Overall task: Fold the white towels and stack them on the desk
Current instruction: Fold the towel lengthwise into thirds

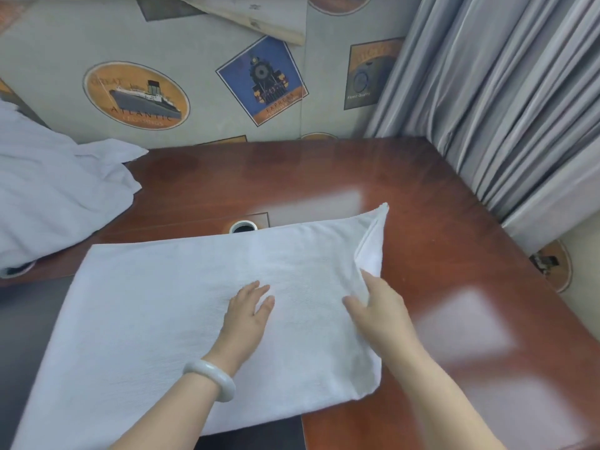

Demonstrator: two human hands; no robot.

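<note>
A white towel (156, 306) lies spread across the reddish-brown desk (438, 222), its near left part hanging past the desk's front edge. My left hand (248, 311) rests flat on the towel's middle, fingers apart, a pale bangle on the wrist. My right hand (378, 308) grips the towel's right edge, and that edge is lifted and turned inward, with its far corner standing up. A heap of unfolded white towels (52, 196) sits at the desk's far left.
A round cable hole (243, 226) in the desk shows just beyond the towel's far edge. Grey curtains (506, 102) hang on the right, and a wall with ship and train pictures stands behind the desk. Bare desk surface lies to the right of the towel.
</note>
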